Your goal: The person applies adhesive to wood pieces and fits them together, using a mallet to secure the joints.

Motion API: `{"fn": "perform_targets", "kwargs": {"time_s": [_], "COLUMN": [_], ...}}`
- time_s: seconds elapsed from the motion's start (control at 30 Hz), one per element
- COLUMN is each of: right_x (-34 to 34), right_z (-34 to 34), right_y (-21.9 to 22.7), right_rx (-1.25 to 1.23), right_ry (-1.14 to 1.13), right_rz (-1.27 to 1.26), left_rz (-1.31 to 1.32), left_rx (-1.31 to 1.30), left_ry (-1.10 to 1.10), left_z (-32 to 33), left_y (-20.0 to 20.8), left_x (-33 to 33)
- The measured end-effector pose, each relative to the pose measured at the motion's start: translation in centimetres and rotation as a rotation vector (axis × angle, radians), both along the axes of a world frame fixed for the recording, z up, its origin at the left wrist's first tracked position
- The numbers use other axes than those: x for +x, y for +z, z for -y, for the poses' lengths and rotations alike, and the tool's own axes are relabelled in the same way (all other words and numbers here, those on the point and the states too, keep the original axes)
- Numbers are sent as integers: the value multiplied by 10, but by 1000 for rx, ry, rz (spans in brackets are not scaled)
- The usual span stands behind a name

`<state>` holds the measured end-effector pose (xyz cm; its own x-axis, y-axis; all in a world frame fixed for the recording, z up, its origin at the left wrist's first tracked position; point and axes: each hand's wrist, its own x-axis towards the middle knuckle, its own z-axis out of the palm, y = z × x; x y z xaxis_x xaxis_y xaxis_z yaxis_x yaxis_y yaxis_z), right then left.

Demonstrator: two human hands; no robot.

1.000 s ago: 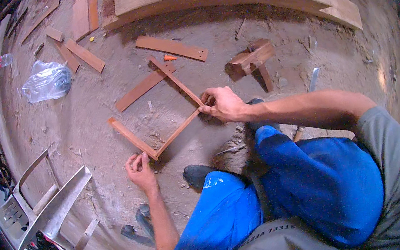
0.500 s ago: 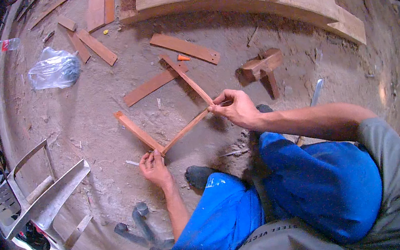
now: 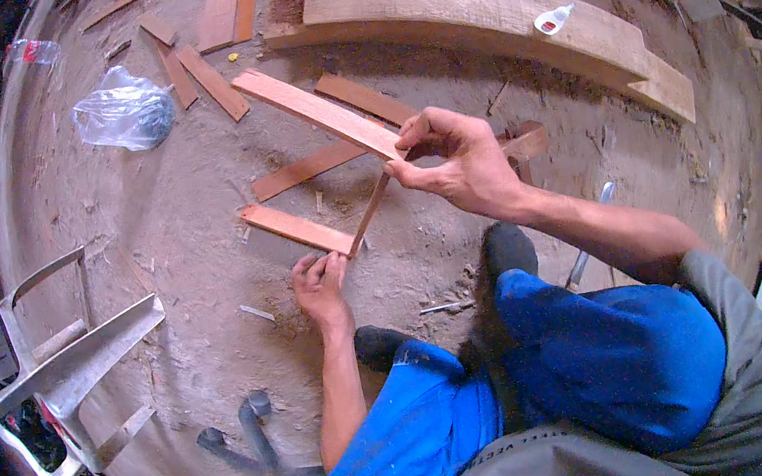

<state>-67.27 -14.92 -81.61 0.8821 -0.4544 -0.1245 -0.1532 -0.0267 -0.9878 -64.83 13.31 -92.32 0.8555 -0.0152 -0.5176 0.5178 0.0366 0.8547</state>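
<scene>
A three-sided wooden frame (image 3: 319,117) of thin reddish slats is raised off the dirt floor and tilted between my hands. My right hand (image 3: 463,166) pinches its upper right corner between thumb and fingers. At the lower corner, my left hand (image 3: 322,291) has its fingers closed on the joint. A narrow crosspiece (image 3: 369,211) links the two longer slats; the end away from me is unjoined. Two loose slats, one flat board (image 3: 306,168) and another board (image 3: 364,97), lie behind the frame, partly covered by it and my right hand.
A long thick plank (image 3: 468,13) lies across the back, a small white bottle (image 3: 554,21) on it. At left are a clear plastic bag (image 3: 123,113), more slats (image 3: 212,83) and a chair on its side (image 3: 83,365). A wooden block (image 3: 529,142) sits behind my right hand.
The frame's right side has been lifted and tilted, so a slat's broad face now shows. Both hands have shifted with it, still gripping its corners. The view has shifted slightly.
</scene>
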Motion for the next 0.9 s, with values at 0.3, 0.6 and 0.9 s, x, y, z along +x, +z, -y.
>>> {"fn": "perform_targets", "kwargs": {"time_s": [0.3, 0.6, 0.9], "right_x": [9, 1, 0], "right_z": [-6, -23, -25], "right_y": [48, 52, 54], "right_rx": [-555, -561, -417], "right_ry": [214, 308, 333], "right_rz": [197, 303, 289], "left_rz": [53, 32, 734], "left_rx": [155, -15, 62], "left_ry": [-337, -389, -622], "left_z": [-4, -21, 11], "left_y": [16, 96, 183], "left_x": [7, 1, 44]}}
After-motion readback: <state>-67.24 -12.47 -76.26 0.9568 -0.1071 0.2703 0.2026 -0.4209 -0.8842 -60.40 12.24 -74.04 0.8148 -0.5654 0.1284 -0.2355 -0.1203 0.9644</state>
